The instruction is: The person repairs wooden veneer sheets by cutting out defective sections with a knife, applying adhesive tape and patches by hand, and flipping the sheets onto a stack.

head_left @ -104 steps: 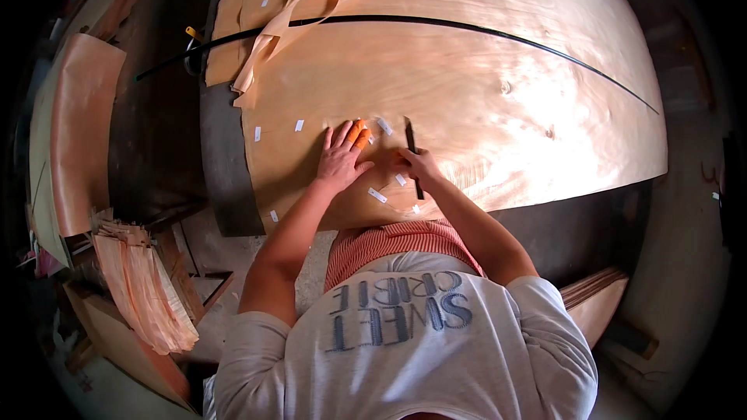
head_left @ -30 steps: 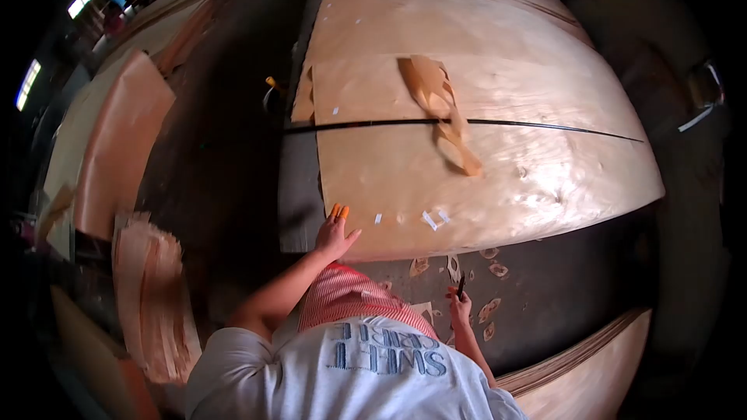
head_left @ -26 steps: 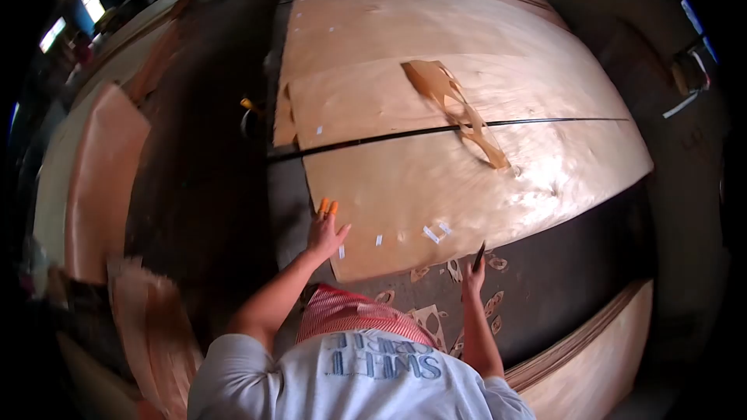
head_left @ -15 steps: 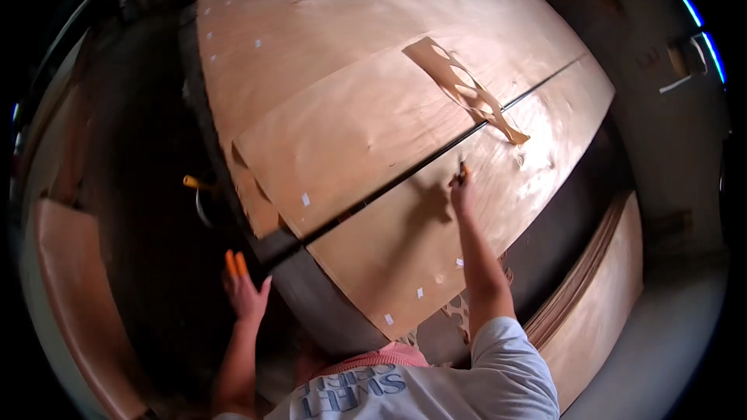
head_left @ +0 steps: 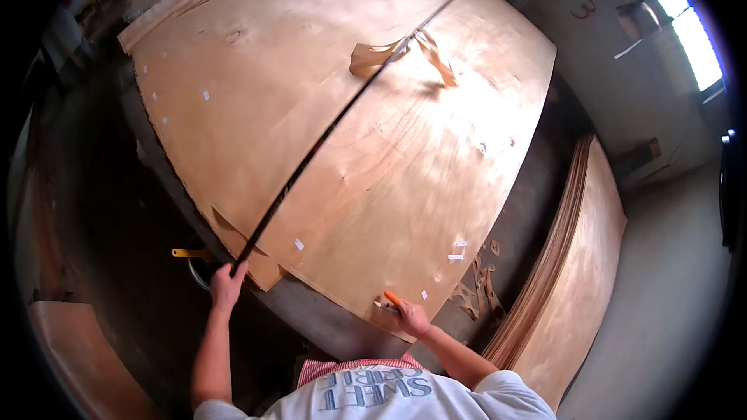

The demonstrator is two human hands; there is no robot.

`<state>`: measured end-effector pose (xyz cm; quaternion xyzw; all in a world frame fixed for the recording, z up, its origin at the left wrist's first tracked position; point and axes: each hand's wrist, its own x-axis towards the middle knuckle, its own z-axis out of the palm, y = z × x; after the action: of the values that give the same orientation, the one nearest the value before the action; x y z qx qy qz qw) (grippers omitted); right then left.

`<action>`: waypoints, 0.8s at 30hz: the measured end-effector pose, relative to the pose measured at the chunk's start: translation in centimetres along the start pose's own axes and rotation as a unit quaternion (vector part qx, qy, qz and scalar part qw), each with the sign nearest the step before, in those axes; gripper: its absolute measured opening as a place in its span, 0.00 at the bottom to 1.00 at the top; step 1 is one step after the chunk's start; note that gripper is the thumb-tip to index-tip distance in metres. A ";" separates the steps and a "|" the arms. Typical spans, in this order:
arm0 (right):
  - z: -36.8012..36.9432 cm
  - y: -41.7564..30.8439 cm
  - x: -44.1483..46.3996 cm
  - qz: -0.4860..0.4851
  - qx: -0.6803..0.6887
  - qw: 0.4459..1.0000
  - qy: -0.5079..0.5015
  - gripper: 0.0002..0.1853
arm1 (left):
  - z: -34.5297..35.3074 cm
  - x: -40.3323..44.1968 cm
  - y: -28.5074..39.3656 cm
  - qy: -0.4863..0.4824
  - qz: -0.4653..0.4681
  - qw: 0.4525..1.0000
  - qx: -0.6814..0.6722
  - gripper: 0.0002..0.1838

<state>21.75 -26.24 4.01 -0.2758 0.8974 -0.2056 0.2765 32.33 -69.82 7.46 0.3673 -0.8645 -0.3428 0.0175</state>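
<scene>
My left hand is closed round the near end of a long dark bar, which slants across a broad stack of thin wood veneer sheets. At the near edge of the top sheet, my right hand grips a knife with an orange handle; its small blade points left. A curled veneer offcut with cut-out holes lies at the bar's far part, partly crossed by it. Small white patches dot the sheets.
Another veneer stack leans at the right. Scraps with holes lie on the dark surface between the stacks. A yellow handle sticks out beside the left edge. A brown sheet stands at lower left.
My left hand has gone from open to closed on the bar. The bar has shifted left and steepened, and the offcut has bent. My right hand has drawn back towards my body with the knife.
</scene>
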 end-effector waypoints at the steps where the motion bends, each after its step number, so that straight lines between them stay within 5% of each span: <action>1: 0.1 -1.3 -0.8 0.003 0.008 1.000 -0.008 0.30 | -1.0 1.0 1.3 0.010 0.015 1.000 -0.020 0.24; 12: 6.0 -2.6 -9.6 0.052 0.135 0.981 0.129 0.23 | -2.2 -5.3 -6.2 0.102 0.014 0.990 0.096 0.29; 24: 12.9 -9.4 -14.1 0.008 0.164 0.982 0.090 0.19 | -0.4 -18.7 -12.3 -0.028 -0.002 1.000 0.011 0.30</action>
<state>42.94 -27.61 4.47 -0.1995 0.8749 -0.3717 0.2377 53.78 -64.02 4.42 0.3595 -0.8677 -0.3431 -0.0115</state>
